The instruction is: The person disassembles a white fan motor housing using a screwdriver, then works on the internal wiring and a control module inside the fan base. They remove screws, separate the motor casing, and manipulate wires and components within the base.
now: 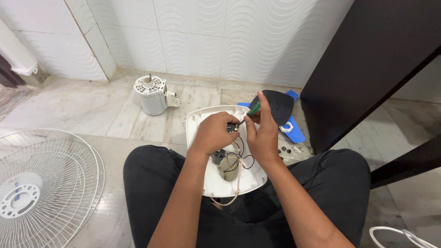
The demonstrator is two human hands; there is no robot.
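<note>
The person is sitting on the marble floor (82, 108) with knees apart, and the white fan housing (202, 120) is resting open side up across the lap, its far edge tipping out over the floor between the legs; lying this way it is keeping the wiring inside facing the head camera and within reach of both hands. The left hand (213, 133) is curling closed over a small dark part (232, 128) near the far edge of the housing, the fingers wrapping down around it, seemingly to keep it steady. The right hand (262, 135) is pinching a green-handled screwdriver (253, 109) between thumb and fingertips, the handle sticking up and away past the thumb and the tip pointing down toward the part under the left hand; whether the tip is actually seated on a screw I cannot tell. Black wires (243, 160) and a round grey component (228, 166) are lying loose in the middle of the housing, and a pale cord (232, 195) is trailing over its near edge onto the dark trousers. Just beyond the right hand a black sole-shaped piece (275, 104) is sitting on a blue sandal (296, 131), with a few small dark screws (287, 149) scattered on the floor just beside it. Farther off, near the tiled wall, the white motor unit (153, 95) is standing upright with its shaft pointing up, and the wire fan guard (43, 183) is lying flat at the left edge of the floor.
</note>
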